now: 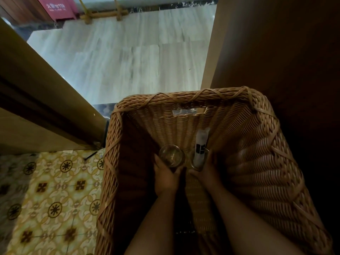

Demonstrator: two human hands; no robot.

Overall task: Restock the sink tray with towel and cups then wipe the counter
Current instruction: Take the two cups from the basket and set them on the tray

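In the head view, a deep wicker basket (257, 162) is seen from above, with both arms reaching down into it. Two clear glass cups are held low inside, near the far wall. The left cup (171, 155) is a round, transparent tumbler seen mouth-up; the weave is visible through its base. The left hand (165, 178) is wrapped around its near side, fingers closed on the glass. The right cup (199, 161) is also clear, and its rim is only partly made out in the dim light. It is gripped by the right hand (209, 172), whose fingers are curled around its right side. The two cups are just beside each other, and whether they touch cannot be told.

A white tube (201, 144) is seen standing in or behind the right cup, leaning against the far wall. A black block with pale marks is printed on it, but the writing cannot be read.

The basket has a braided rim, flat crossing strips and a handle slot in the far wall. To the left, patterned yellow floor tiles (51, 199) are seen, and pale tiles (119, 56) lie beyond. At the far left, a red box (58, 8) bears white lettering too blurred to read.
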